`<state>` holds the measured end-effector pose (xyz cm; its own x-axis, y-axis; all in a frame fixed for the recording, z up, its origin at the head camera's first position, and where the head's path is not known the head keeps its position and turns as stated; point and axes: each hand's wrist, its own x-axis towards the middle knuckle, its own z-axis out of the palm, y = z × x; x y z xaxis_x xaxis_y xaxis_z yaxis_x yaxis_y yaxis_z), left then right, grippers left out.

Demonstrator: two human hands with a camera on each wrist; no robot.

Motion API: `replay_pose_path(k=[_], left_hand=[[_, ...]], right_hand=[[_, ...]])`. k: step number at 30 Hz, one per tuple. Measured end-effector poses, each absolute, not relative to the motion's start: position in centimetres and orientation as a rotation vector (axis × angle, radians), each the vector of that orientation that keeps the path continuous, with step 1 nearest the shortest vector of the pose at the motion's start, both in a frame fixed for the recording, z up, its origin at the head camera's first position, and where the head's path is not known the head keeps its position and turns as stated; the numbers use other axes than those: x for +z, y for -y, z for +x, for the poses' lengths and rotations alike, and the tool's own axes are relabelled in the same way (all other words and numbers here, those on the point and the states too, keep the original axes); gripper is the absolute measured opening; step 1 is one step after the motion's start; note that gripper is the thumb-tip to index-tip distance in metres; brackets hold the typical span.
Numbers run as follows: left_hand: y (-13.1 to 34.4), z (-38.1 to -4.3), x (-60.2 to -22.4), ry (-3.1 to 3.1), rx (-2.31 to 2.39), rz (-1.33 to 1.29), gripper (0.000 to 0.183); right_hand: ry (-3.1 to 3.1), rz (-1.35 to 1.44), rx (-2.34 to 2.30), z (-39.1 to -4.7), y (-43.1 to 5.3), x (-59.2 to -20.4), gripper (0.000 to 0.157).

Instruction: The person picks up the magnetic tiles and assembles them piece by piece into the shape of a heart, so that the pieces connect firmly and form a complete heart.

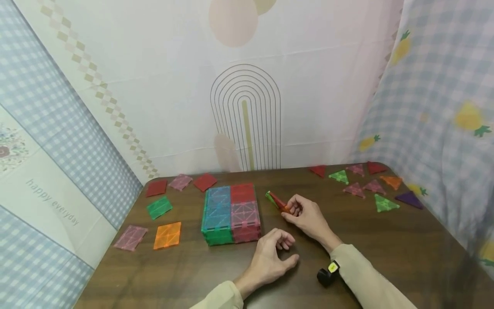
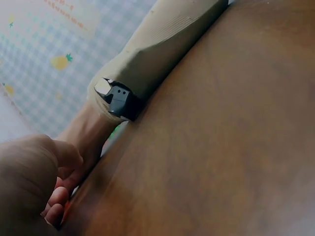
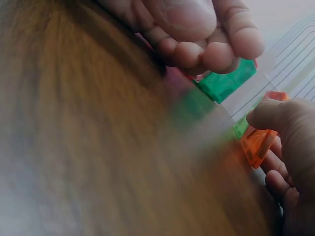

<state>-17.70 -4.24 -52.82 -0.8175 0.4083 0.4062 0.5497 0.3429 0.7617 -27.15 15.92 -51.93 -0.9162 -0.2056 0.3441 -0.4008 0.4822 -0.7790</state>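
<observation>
My right hand (image 1: 308, 218) pinches a small group of joined translucent magnetic tiles (image 1: 276, 200) in red, green and orange, close above the table. In the right wrist view, the thumb and fingers grip its orange tile (image 3: 259, 146), with a green edge beside it. Left of it stands a low block of magnetic tiles (image 1: 219, 212), blue, red and pink on top, green and pink along the front. My left hand (image 1: 269, 255) hovers at its front right corner, fingers loosely curled with nothing between them. The left wrist view shows this left hand (image 2: 29, 177) blurred and close.
Loose square tiles, such as an orange one (image 1: 167, 235) and a green one (image 1: 159, 207), lie at the left of the brown table (image 1: 162, 279). Several triangle tiles, among them a purple one (image 1: 410, 199), lie at the back right. Cloth curtains (image 1: 177, 107) surround the table.
</observation>
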Motion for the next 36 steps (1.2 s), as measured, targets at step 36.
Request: replay_pose_path(k=[36], left_hand=[[4.2,-17.7,-52.7,2.446,-1.506,-0.878,0.037]], right_hand=[[2.531,0.547,1.326,-25.7,-19.8,-52.0,0.063]])
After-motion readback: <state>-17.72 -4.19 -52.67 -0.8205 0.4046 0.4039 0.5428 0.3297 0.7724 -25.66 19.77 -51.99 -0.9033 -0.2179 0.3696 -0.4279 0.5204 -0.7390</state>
